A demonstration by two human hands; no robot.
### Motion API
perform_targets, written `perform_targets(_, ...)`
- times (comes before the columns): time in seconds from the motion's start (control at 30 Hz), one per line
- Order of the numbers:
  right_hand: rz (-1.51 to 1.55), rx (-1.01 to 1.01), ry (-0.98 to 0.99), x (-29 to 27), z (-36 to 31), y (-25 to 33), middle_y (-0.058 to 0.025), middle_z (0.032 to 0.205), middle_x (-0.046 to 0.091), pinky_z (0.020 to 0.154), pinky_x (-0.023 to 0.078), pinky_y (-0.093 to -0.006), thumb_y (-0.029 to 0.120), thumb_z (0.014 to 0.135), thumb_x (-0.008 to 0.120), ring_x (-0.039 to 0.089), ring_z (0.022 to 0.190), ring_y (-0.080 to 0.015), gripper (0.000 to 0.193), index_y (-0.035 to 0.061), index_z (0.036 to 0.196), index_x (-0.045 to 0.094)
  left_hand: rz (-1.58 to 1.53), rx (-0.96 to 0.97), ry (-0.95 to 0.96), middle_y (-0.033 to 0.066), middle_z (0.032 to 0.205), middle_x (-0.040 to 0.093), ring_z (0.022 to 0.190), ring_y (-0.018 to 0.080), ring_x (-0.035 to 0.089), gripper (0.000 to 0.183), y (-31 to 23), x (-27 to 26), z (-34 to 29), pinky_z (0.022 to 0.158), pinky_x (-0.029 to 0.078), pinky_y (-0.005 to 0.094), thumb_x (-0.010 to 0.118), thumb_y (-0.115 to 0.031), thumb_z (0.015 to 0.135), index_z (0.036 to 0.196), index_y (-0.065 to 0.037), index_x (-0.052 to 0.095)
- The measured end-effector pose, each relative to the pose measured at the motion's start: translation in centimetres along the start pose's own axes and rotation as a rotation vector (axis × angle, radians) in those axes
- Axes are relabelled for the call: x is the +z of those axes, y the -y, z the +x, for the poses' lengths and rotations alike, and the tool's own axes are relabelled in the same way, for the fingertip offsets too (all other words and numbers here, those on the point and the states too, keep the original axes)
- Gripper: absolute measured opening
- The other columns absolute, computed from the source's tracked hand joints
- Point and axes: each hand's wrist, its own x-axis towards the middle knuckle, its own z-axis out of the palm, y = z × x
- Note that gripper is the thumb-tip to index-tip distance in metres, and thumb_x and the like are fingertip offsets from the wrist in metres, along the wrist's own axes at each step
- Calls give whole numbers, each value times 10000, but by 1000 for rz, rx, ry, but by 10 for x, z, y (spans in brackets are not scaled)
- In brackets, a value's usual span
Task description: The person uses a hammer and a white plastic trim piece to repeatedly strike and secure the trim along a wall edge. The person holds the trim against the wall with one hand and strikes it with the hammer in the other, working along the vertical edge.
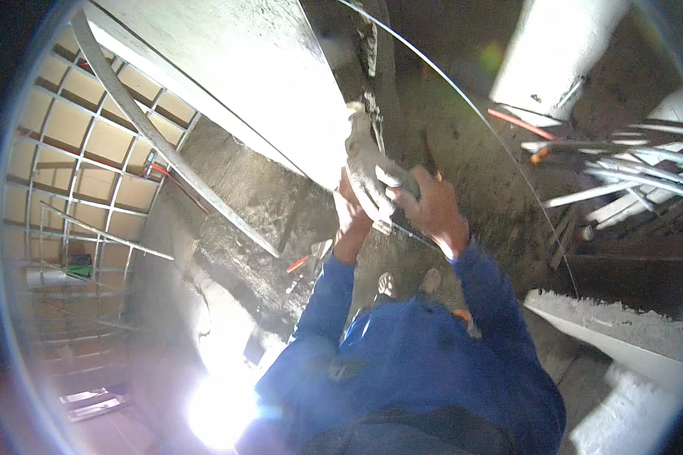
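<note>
Both of my hands are together in front of my body, at a long, mortar-caked grey piece (366, 163) whose exact kind I cannot make out. My left hand (352, 216) is closed round its near, left side, with the fingers mostly hidden behind it. My right hand (435, 210) is closed on a rounded grey part (408, 184) at the piece's right side. A thin, shiny strip (416, 236) sticks out below the right hand. The far end of the piece meets the corner of a large, brightly lit white panel (258, 68).
A grey curved pipe (152, 140) slants across the left, before a metal grid (72, 144). A thin white cable (463, 95) arcs down the right. Pale rods and strips (637, 171) lie in a heap at far right, above a mortar-crusted ledge (622, 326). A bright lamp (224, 409) glares lower left.
</note>
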Motion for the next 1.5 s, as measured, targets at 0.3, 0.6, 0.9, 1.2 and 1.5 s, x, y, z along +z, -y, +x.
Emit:
perform_targets(0.3,14,-473,-92,-3,-8,5,-138,702,579,560,461,-466,496,798,676,598,632,-368,424,88,855,577,213,-194,49,79,963,583,815,129,549,180,0,0,-3,680,463,309,471,-140,1002,1081,-4,559)
perform_targets(0.6,165,62,-51,0,-43,-9,-205,708,641,583,510,-459,484,772,761,666,659,-391,490,41,903,596,134,148,144,185,1214,536,1083,292,545,386,33,10,-23,910,454,423,530,-108,932,1298,8,485)
perform_targets(0.9,270,162,90,25,-70,-18,-186,688,592,551,494,-405,353,797,702,630,603,-372,376,22,911,565,47,-9,138,157,1130,549,1019,259,553,314,17,-9,-35,853,460,391,529,-141,946,1226,1,509)
perform_targets(1.2,257,24,55,9,-62,-11,-204,709,606,584,502,-426,397,775,721,639,644,-393,425,25,931,587,24,-67,240,129,1046,561,955,227,562,256,26,-12,-37,796,465,359,529,-174,961,1153,-7,533)
perform_targets(1.5,203,56,92,-4,-96,-13,-206,790,642,653,497,-461,427,736,764,648,728,-399,486,36,973,601,7,-167,375,101,963,574,891,194,570,223,11,-11,-55,739,471,326,528,-207,975,1081,-14,557)
